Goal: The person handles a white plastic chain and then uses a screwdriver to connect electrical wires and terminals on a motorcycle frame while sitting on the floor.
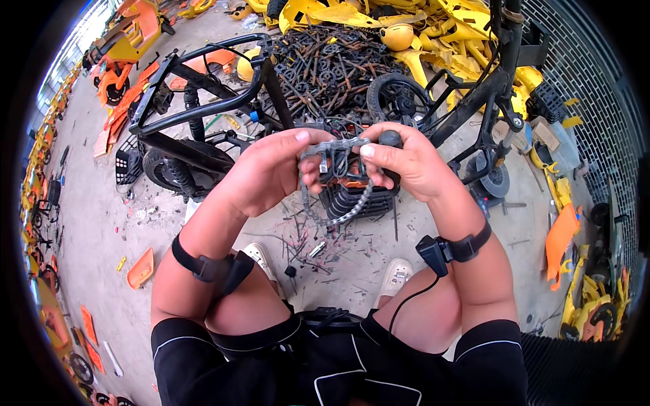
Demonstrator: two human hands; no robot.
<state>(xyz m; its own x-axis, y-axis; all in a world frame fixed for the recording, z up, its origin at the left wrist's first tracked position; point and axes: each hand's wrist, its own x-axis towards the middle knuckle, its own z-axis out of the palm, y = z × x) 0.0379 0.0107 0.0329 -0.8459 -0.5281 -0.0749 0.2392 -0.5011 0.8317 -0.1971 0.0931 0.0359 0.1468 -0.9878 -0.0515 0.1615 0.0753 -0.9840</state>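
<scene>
A grey metal chain (350,215) hangs as a loop between my two hands in front of me. My left hand (271,166) pinches its upper left part with thumb and fingers. My right hand (406,162) grips the upper right part, thumb pressed on the links. A black rounded knob, like a tool handle (391,139), also sticks up from the right hand; the rest of it is hidden by the fingers. Dark cables and parts show through the loop, and just beneath it is a black ribbed part (359,203).
Black vehicle frames (196,125) stand to the left and right (484,88). Ahead lies a heap of rusty metal parts (318,74), with yellow plastic panels (440,47) behind. Small debris and a silver cylinder (317,249) lie between my shoes. An orange tray-like piece (141,268) lies left.
</scene>
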